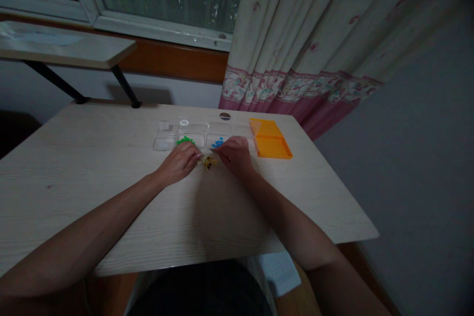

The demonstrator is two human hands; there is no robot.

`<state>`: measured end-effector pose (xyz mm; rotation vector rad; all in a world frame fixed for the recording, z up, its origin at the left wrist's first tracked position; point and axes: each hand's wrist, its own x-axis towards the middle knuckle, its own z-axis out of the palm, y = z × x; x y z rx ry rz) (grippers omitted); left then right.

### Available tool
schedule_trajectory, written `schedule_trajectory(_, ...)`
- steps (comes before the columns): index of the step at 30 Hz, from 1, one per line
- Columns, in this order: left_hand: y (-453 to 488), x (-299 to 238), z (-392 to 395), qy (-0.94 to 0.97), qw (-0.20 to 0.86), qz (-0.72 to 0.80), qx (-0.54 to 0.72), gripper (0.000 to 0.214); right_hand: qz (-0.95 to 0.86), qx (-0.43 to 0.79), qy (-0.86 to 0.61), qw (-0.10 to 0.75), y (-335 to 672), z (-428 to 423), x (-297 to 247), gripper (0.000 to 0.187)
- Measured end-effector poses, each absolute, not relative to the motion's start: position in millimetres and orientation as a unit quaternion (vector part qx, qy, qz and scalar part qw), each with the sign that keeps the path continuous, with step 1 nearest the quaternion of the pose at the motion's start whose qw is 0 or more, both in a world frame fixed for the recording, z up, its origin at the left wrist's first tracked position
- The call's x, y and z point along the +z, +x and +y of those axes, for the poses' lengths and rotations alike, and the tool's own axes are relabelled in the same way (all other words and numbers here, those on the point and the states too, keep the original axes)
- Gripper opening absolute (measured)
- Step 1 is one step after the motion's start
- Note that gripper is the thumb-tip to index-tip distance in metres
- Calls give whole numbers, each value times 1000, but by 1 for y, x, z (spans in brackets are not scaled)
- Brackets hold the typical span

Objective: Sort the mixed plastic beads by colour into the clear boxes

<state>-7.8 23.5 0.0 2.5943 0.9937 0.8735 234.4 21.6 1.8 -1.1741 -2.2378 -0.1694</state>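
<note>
My left hand (180,162) rests on the table with its fingers closed at the left edge of a small pile of yellow and dark pieces (209,162). What its fingertips pinch is too small to tell. My right hand (236,153) is closed in a pinch just right of the pile, by a clear box with blue pieces (217,143). A thin dark tip shows at its fingers, too small to name. Green pieces (185,140) lie in the clear compartment behind my left hand. My right hand covers part of the clear boxes.
Clear plastic compartments (165,143) stand in two rows across the table (122,173). An open orange case (273,147) lies to their right. A round dark disc (224,116) is behind them. A raised shelf (74,52) stands back left; a curtain (292,59) hangs at the back right.
</note>
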Motion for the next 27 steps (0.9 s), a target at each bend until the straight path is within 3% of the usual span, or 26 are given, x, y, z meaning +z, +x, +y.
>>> schedule_trajectory(7, -9, -2, 24, 891, 111, 330, 291, 24, -672, -99, -649, 344, 282, 49, -4, 24)
schedule_trajectory(27, -4, 1, 20, 913, 100, 308, 247, 23, -683, -86, -652, 317, 276, 49, -8, 22)
